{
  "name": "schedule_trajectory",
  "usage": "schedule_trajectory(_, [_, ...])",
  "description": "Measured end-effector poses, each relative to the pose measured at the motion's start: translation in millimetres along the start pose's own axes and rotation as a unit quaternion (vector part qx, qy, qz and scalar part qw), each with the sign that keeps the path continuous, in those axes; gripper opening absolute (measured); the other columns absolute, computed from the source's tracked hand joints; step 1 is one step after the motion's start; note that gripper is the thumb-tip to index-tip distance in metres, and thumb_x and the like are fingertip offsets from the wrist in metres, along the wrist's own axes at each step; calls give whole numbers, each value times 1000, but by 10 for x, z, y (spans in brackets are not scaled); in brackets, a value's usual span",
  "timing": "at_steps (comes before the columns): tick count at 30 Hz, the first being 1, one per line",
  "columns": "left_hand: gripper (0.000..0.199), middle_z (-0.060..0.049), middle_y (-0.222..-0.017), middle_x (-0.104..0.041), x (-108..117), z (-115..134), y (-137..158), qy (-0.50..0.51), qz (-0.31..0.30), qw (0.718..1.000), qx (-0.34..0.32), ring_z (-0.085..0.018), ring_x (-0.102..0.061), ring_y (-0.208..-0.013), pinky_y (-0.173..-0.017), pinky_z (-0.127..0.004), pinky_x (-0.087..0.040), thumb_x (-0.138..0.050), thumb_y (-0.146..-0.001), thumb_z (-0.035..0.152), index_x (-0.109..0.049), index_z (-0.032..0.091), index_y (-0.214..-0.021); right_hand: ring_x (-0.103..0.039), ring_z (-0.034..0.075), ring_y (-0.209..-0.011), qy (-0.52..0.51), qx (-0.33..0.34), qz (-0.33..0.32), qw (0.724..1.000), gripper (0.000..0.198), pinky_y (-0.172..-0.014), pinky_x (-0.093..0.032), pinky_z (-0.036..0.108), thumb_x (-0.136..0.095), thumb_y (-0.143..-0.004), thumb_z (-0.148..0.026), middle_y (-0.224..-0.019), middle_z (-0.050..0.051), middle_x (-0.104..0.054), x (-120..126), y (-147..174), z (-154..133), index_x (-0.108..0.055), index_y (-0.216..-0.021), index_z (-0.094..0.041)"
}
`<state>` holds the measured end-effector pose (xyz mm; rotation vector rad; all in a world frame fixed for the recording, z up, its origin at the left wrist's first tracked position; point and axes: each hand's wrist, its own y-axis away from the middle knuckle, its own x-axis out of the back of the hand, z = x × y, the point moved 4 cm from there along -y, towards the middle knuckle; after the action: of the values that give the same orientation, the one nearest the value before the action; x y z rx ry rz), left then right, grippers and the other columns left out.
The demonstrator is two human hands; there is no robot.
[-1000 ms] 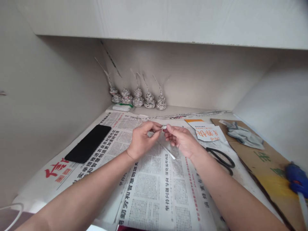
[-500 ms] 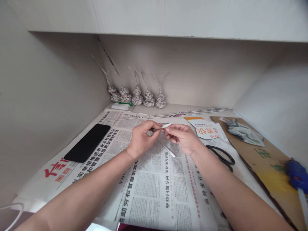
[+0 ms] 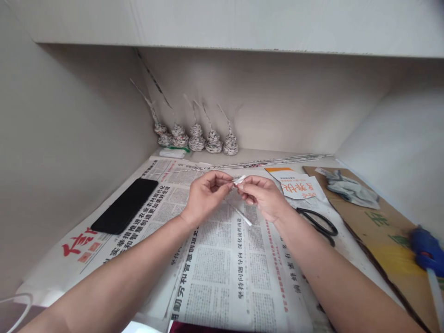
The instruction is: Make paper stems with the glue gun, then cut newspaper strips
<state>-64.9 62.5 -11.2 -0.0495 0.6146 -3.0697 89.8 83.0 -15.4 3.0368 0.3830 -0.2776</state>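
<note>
Between my fingertips is a thin white strip of rolled paper (image 3: 239, 180), its short end showing above the pinch. My left hand (image 3: 209, 192) pinches it from the left with thumb and forefinger. From the other side my right hand (image 3: 261, 192) grips it, thumb against bent fingers. Below the hands a pale paper tube (image 3: 243, 217) slants down to the right; whether it joins the held strip is hidden. Both hands hover over the newspaper (image 3: 222, 277) spread on the table.
Gourd-shaped woven paper figures (image 3: 196, 141) stand along the back wall. Long paper sticks (image 3: 263, 163) lie before them. A black phone (image 3: 125, 206) rests left; black-handled scissors (image 3: 317, 222), a grey cloth (image 3: 352, 189), cardboard (image 3: 373, 231) and a blue glue gun (image 3: 427, 249) lie right. An overhead shelf (image 3: 222, 25) hangs above.
The white end of the strip now tilts more steeply between my fingertips. Both hands stay in nearly the same place, and the whole view has shifted slightly.
</note>
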Motion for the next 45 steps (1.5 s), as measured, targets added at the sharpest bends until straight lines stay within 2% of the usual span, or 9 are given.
schedule_trajectory(4, [23,-2,-72,-69,-21,-102,-23,104,-24,986,127,-11,-63,-65,-64,-23,-52,-76,-74,25,-67,13,-91,-47,9,-51,41,32,6,999,17,-45,-27,23,-75,-62,-27,-57,-3,-57,-1,-1,-13,-60,-61,-18])
schedule_trajectory(11, [27,-2,-70,-66,-32,-137,-40,42,-58,991,115,-10,-57,-61,-59,-22,-47,-79,-70,35,-68,12,-79,-45,10,-56,201,110,-25,973,11,-55,-34,25,-65,-71,-24,-60,-5,-54,11,-12,41,-59,-64,-19])
schedule_trajectory(18, [41,0,-67,-60,-75,-285,2,142,-126,944,270,-9,-56,-60,-60,-21,-47,-80,-66,47,-61,12,-79,-47,11,-57,243,106,-59,963,10,-56,-35,25,-63,-73,-23,-62,-5,-54,48,-32,89,-56,-66,-19])
schedule_trajectory(24, [46,5,-59,-57,-95,-260,6,120,-146,951,245,-7,-51,-52,-53,-20,-42,-87,-58,39,-53,16,-78,-49,11,-58,252,65,-102,960,17,-56,-36,25,-67,-74,-33,-62,-3,-57,26,0,92,-61,-70,-18])
schedule_trajectory(28, [37,4,-51,-53,-80,-236,-18,48,-157,967,193,-7,-43,-46,-46,-20,-31,-74,-73,46,-55,15,-67,-46,11,-55,287,54,-101,951,14,-54,-34,25,-63,-75,-30,-59,-4,-53,55,2,121,-59,-67,-19])
schedule_trajectory(32, [24,1,-62,-61,-31,-206,-49,-36,-138,981,132,-9,-51,-53,-51,-21,-40,-68,-79,38,-66,14,-79,-49,12,-55,284,42,-72,955,5,-56,-36,25,-60,-71,-23,-57,-5,-54,104,-32,133,-59,-67,-20])
schedule_trajectory(36, [22,-3,-75,-69,-28,-222,-50,13,-138,973,184,-12,-62,-61,-57,-24,-50,-73,-73,28,-70,15,-90,-51,12,-57,268,40,-69,960,6,-57,-38,25,-62,-71,-25,-59,-4,-57,117,-49,134,-60,-67,-20])
schedule_trajectory(40, [25,-4,-79,-71,-66,-224,-31,66,-163,963,203,-14,-67,-71,-68,-28,-55,-73,-75,36,-72,15,-88,-52,12,-56,271,33,-73,959,8,-56,-38,25,-62,-72,-26,-58,-4,-58,110,-41,129,-60,-68,-19])
schedule_trajectory(45, [36,2,-57,-62,-67,-237,-9,8,-169,966,194,-9,-56,-50,-49,-19,-46,-86,-59,31,-69,13,-84,-51,12,-57,297,32,-88,950,13,-56,-37,25,-66,-71,-31,-59,-4,-56,82,-13,89,-60,-68,-19])
